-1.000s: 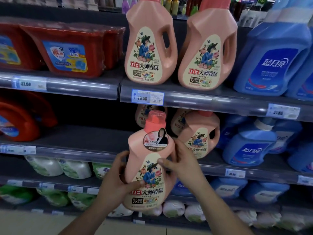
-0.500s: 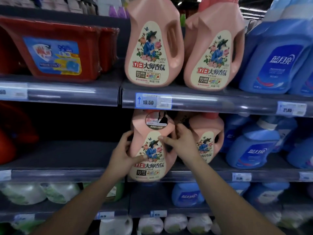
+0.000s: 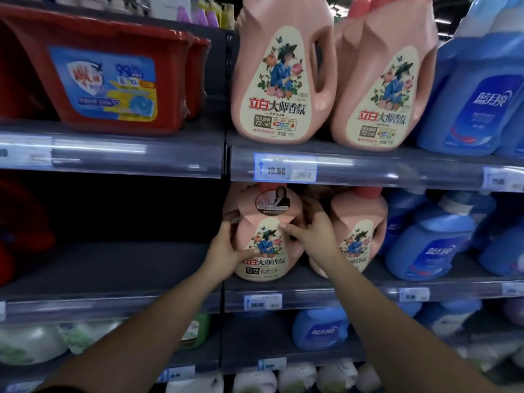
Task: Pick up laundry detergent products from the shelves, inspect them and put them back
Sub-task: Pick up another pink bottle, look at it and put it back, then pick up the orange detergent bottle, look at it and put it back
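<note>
A pink detergent bottle (image 3: 266, 236) with a floral label and a round sticker stands upright on the middle shelf (image 3: 312, 293), its red cap tucked under the shelf above. My left hand (image 3: 226, 248) grips its left side, thumb across the lower label. On the bottle's right side rests my right hand (image 3: 314, 231), thumb pressed on the label's upper edge. A second pink bottle (image 3: 360, 236) stands just to the right, partly behind my right hand.
Two large pink bottles (image 3: 283, 75) stand on the upper shelf, with red tubs (image 3: 107, 78) to their left and blue bottles (image 3: 479, 95) to their right. More blue bottles (image 3: 431, 242) fill the middle shelf's right. The shelf space left of the held bottle is dark and bare.
Both hands have lifted the pink bottle up and pushed it back onto the middle shelf; it now stands deeper, its cap under the upper shelf's edge.
</note>
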A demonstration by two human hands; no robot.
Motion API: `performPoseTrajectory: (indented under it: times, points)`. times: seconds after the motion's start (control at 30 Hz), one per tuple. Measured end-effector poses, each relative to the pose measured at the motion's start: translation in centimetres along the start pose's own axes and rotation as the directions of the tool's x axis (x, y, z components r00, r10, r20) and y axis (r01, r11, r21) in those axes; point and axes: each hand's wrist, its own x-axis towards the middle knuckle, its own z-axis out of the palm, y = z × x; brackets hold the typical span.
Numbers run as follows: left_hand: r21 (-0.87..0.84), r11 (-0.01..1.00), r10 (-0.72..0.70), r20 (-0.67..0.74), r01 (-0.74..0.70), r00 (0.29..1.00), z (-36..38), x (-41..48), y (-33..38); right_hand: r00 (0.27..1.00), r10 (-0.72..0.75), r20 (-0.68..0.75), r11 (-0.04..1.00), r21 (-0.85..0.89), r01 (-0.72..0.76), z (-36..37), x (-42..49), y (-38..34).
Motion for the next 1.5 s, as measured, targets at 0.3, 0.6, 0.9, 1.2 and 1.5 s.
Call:
performPoseTrajectory:
  times: [0.3, 0.6, 0.9, 1.2, 1.5]
  points:
    - [-0.018, 0.993, -0.119, -0.069, 0.118, 0.990, -3.1, -3.3, 3.0, 0.973, -0.098, -0.210, 0.992, 0.053, 0.111, 1.0, -3.3, -3.0]
    - [0.060, 0.945, -0.281, -0.351, 0.321, 0.893, -11.9, -16.7, 5.8, 0.935, -0.014, 0.354, 0.989, 0.144, -0.040, 8.8, -10.8, -5.2]
    - [0.081, 0.838, -0.395, -0.592, 0.540, 0.702, -25.5, -28.1, 3.5, 0.759, 0.096, 0.644, 0.980, 0.074, -0.187, 21.0, -18.0, -7.2]
    - [0.105, 0.893, -0.317, -0.543, 0.438, 0.777, -46.1, -21.7, -3.3, 0.850, 0.079, 0.521, 0.979, 0.119, -0.164, 39.8, -13.9, -16.0]
    - [0.165, 0.933, -0.227, -0.424, 0.321, 0.877, -56.3, -13.2, -4.9, 0.935, 0.063, 0.349, 0.987, 0.119, -0.111, 52.2, -8.4, -21.2]
